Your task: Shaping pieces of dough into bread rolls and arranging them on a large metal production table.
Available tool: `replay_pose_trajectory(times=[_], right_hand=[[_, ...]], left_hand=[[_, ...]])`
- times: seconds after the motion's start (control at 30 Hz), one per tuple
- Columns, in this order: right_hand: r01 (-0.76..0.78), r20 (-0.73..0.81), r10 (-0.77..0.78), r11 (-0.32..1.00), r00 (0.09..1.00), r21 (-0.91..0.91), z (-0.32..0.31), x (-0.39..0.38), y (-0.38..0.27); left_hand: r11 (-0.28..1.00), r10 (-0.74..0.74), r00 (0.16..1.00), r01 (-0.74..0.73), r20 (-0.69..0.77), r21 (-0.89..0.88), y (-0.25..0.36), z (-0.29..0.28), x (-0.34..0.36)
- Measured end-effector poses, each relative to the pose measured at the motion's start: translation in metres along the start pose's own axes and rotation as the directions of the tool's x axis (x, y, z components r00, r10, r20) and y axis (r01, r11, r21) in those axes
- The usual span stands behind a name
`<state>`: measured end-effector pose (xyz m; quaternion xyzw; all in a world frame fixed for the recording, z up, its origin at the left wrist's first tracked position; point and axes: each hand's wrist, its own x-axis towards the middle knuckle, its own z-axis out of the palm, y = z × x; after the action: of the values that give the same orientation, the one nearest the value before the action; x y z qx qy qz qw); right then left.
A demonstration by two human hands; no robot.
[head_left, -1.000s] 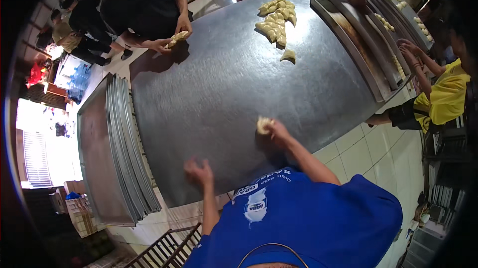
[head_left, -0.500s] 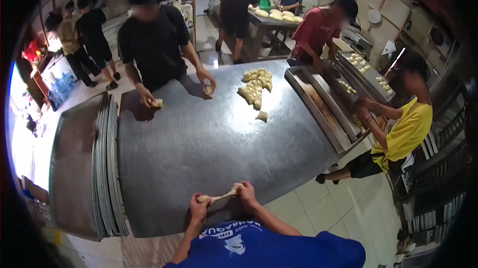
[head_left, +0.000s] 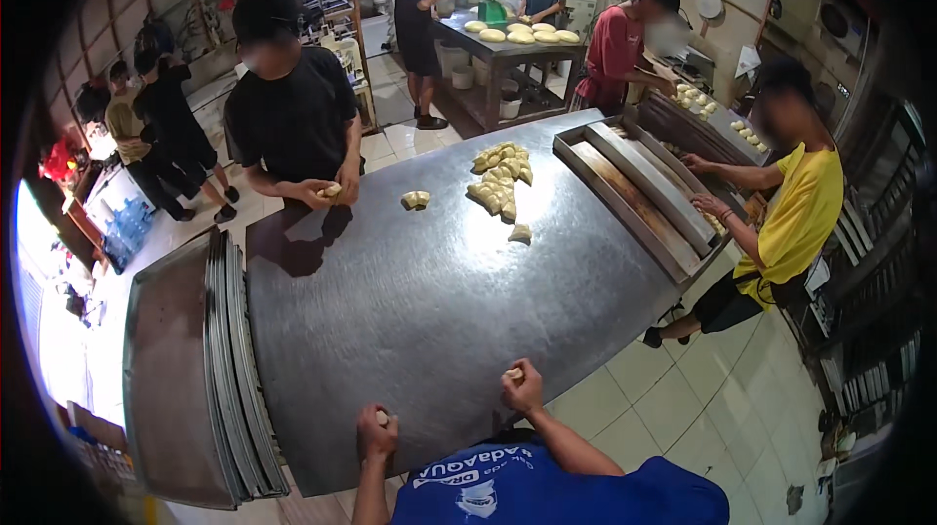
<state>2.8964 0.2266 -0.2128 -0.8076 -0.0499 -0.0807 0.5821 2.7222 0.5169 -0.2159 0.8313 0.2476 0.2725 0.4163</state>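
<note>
Near the front edge of the metal table (head_left: 390, 320), my left hand (head_left: 377, 437) is closed on a small pale dough piece (head_left: 384, 419). My right hand (head_left: 525, 388), higher and to the right, grips another small dough piece (head_left: 512, 375). Farther back on the table lie a pile of glossy dough pieces (head_left: 496, 179), a single piece (head_left: 519, 233) and a small clump (head_left: 415, 200). Across from me a co-worker in black (head_left: 288, 125) holds dough in both hands.
Stacked metal sheets (head_left: 176, 359) stand at the left. Long metal pans (head_left: 625, 193) cover the table's right end beside workers in yellow (head_left: 800, 222) and red (head_left: 615, 57). A rear table (head_left: 505, 57) bears several dough loaves, with more people around it and at the far left.
A second ago my right hand alone visibly held dough; then both hands stretched a piece between them. Now they are apart, each with dough. The head view has tilted up.
</note>
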Motion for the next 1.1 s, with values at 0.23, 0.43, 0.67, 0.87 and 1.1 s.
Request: replay_pose_trajectory(times=[0.23,0.43,0.67,0.87,1.1], right_hand=[[0.138,0.073,-0.121,0.939,0.990,-0.315,0.012,-0.003,-0.015],[0.090,0.070,-0.070,0.932,0.995,-0.351,0.014,-0.005,-0.028],[0.131,0.108,-0.098,0.920,0.989,-0.370,0.013,-0.003,-0.032],[0.136,0.128,-0.094,0.913,0.987,-0.383,0.011,-0.002,-0.038],[0.152,0.125,-0.111,0.907,0.986,-0.393,0.011,-0.002,-0.035]], left_hand=[[0.803,0.093,0.988,-0.146,0.121,0.577,0.021,0.003,0.012],[0.789,0.106,0.994,-0.109,0.040,0.605,0.027,0.006,0.010],[0.784,0.053,0.997,-0.075,0.054,0.617,0.031,0.005,0.008],[0.693,0.219,0.976,-0.145,-0.014,0.706,0.050,0.003,0.013],[0.916,0.060,0.998,-0.042,-0.034,0.398,0.032,-0.002,0.011]])
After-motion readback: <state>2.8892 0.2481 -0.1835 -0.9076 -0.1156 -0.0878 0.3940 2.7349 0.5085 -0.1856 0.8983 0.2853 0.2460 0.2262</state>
